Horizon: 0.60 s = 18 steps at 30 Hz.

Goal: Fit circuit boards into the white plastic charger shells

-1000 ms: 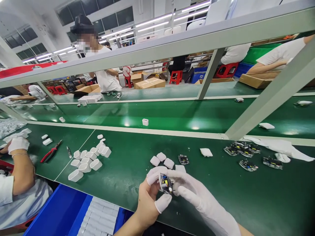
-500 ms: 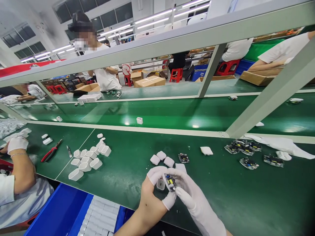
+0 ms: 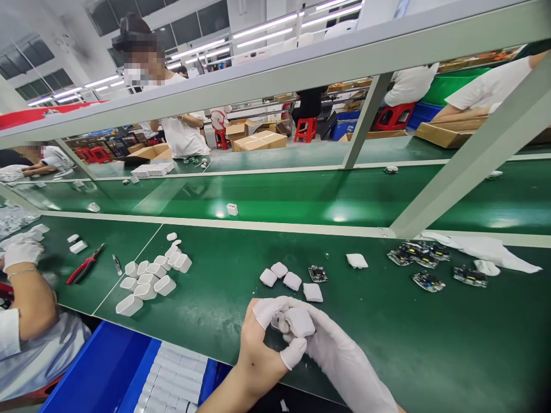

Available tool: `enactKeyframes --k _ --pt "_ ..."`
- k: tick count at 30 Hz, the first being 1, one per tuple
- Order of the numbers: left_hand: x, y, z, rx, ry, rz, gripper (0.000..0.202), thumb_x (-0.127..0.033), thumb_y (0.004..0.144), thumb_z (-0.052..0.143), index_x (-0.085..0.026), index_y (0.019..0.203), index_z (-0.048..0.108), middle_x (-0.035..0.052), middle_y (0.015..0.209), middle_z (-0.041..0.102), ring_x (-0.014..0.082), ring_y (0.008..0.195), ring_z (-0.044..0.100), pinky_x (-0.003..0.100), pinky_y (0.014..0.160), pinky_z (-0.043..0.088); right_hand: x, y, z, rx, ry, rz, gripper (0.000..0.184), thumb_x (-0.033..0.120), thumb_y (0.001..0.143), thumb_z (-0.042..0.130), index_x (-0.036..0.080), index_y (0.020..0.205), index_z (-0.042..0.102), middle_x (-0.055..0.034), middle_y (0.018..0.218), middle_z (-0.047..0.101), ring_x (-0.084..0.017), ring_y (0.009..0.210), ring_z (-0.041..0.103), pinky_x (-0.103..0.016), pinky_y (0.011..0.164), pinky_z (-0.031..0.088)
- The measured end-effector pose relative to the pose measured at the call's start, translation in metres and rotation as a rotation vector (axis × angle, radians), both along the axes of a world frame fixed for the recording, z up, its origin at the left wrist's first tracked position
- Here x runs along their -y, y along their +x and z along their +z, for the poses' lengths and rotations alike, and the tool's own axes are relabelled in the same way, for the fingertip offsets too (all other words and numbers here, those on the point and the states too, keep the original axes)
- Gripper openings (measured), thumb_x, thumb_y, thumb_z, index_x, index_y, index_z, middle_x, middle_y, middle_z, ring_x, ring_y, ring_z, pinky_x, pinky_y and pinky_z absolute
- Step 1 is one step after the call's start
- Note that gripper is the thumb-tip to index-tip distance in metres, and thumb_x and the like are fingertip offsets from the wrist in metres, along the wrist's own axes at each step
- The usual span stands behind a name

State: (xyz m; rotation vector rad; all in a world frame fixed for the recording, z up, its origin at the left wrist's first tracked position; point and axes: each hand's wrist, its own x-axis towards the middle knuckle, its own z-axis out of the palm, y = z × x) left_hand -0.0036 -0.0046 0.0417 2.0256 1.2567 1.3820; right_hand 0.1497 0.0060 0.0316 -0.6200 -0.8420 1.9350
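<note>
My left hand [image 3: 258, 344], with white finger covers on the thumb and fingers, closes on a small circuit board with a white square backing [image 3: 301, 322]. The backing faces up toward me, and the thumb presses its lower edge. My right hand [image 3: 331, 344], in a white glove, grips the same board from the right side. Between the hands, a whitish piece [image 3: 278, 322] is mostly covered by fingers. Just beyond them lie several white-backed boards [image 3: 293, 281] and a bare circuit board [image 3: 318, 273].
Open white casings [image 3: 146, 281] cluster to the left, near red-handled pliers [image 3: 86, 264] and a small cutter [image 3: 117, 264]. More circuit boards [image 3: 417, 254] lie at right by a white glove [image 3: 495, 252]. A belt [image 3: 279, 195] carries a casing [image 3: 232, 209]. Blue bin [image 3: 99, 361] below; co-worker's gloved hand [image 3: 23, 254] at left.
The board in my hands has turned from its component side to its white backing. The casing on the belt has moved left. A white-backed board beyond my hands is now fully visible.
</note>
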Motion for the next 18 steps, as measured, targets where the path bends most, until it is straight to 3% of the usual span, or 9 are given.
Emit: enactKeyframes --k 3,5,8,11,14,16,18 --pt "0.001 0.000 -0.005 0.121 -0.064 0.014 0.051 -0.030 0.077 0.072 -0.024 0.123 0.051 0.0045 0.097 0.061 0.0192 0.086 0.060 0.034 0.077 0.052 0.007 0.002 -0.003 0.049 0.074 -0.032 0.052 0.053 0.086 0.061 0.030 0.132 0.052 -0.0071 0.126 0.057 -0.030 0.119 0.051 -0.045 0.105 0.039" --pt "0.002 0.001 -0.008 0.175 -0.096 0.033 0.049 -0.038 0.077 0.073 -0.024 0.119 0.053 0.0042 0.094 0.060 0.0189 0.085 0.060 0.033 0.077 0.052 0.011 0.000 -0.004 0.088 0.115 -0.051 0.065 0.055 0.078 0.071 0.030 0.134 0.050 -0.0077 0.123 0.058 -0.032 0.120 0.050 -0.048 0.106 0.037" --pt "0.003 0.001 -0.010 0.146 -0.078 0.021 0.047 -0.047 0.078 0.069 -0.024 0.117 0.056 0.0045 0.091 0.059 0.0195 0.084 0.058 0.034 0.076 0.051 0.013 -0.002 -0.006 0.085 0.108 -0.076 0.059 0.055 0.080 0.068 0.029 0.131 0.054 -0.0056 0.109 0.063 -0.031 0.115 0.053 -0.048 0.106 0.036" --pt "0.006 -0.001 -0.007 0.047 0.029 -0.062 0.047 -0.044 0.081 0.066 -0.025 0.122 0.053 0.0057 0.093 0.058 0.0208 0.087 0.056 0.035 0.076 0.051 0.014 0.002 -0.012 0.072 0.145 -0.042 0.051 0.055 0.088 0.057 0.031 0.132 0.055 -0.0030 0.096 0.064 -0.027 0.102 0.059 -0.048 0.107 0.034" --pt "0.010 -0.003 -0.003 -0.034 0.085 -0.114 0.055 -0.041 0.081 0.066 -0.027 0.131 0.046 0.0095 0.108 0.052 0.0244 0.100 0.053 0.039 0.084 0.050 0.017 0.012 -0.015 0.137 0.274 -0.002 0.055 0.058 0.088 0.055 0.032 0.136 0.051 -0.0046 0.122 0.060 -0.030 0.122 0.048 -0.047 0.113 0.024" --pt "0.012 -0.004 0.000 -0.082 0.105 -0.132 0.060 -0.041 0.081 0.066 -0.028 0.135 0.043 0.0106 0.114 0.046 0.0262 0.106 0.050 0.043 0.089 0.049 0.019 0.018 -0.014 0.168 0.335 0.045 0.062 0.062 0.087 0.055 0.031 0.140 0.047 -0.0038 0.143 0.044 -0.031 0.137 0.029 -0.046 0.117 0.016" --pt "0.013 -0.005 0.001 -0.108 0.139 -0.142 0.061 -0.038 0.079 0.068 -0.028 0.135 0.043 0.0105 0.116 0.043 0.0270 0.108 0.048 0.045 0.092 0.048 0.021 0.022 -0.012 0.192 0.347 0.099 0.066 0.063 0.088 0.053 0.032 0.144 0.040 -0.0018 0.151 0.033 -0.030 0.141 0.020 -0.046 0.118 0.011"
